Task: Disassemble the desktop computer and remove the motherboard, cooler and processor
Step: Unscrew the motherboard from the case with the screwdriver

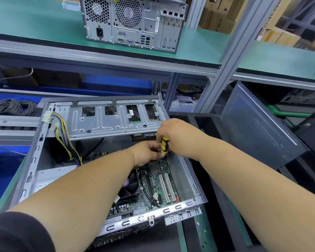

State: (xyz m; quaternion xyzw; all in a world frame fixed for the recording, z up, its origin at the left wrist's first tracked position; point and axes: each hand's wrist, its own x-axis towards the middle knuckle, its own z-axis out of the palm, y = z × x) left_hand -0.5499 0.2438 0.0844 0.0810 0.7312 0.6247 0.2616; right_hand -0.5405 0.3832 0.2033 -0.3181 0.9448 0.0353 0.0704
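Desk point(195, 231): green surface, seen below both forearms at the near edge.

Open computer case point(185, 171): lies on its side on the desk, directly under both hands; its metal side wall runs just right of the left hand and beneath the right wrist.

Second computer point(131, 22): closed tower, rear panel facing the camera, on the upper shelf point(44, 28) well beyond both hands.

Side panel point(258, 128): dark, tilted, right of the right hand and apart from it.

Drive cage point(115, 117): silver, just beyond the hands, spanning the far side of the case.

Motherboard point(153, 186): green, flat on the case floor, below and nearer than the hands; white slots visible.

Cooler point(130, 186): black fan on the motherboard, mostly hidden under the left forearm. Processor not visible.

Power cable bundle point(65, 135): yellow, purple and black wires, left of the left hand.

Right hand point(178, 137): fingers wrapped around the screwdriver point(165, 144), yellow-and-black handle upright, tip hidden.

Left hand point(149, 153): fingers curled at the base of the screwdriver, touching the right hand; cannot tell what, if anything, they pinch.
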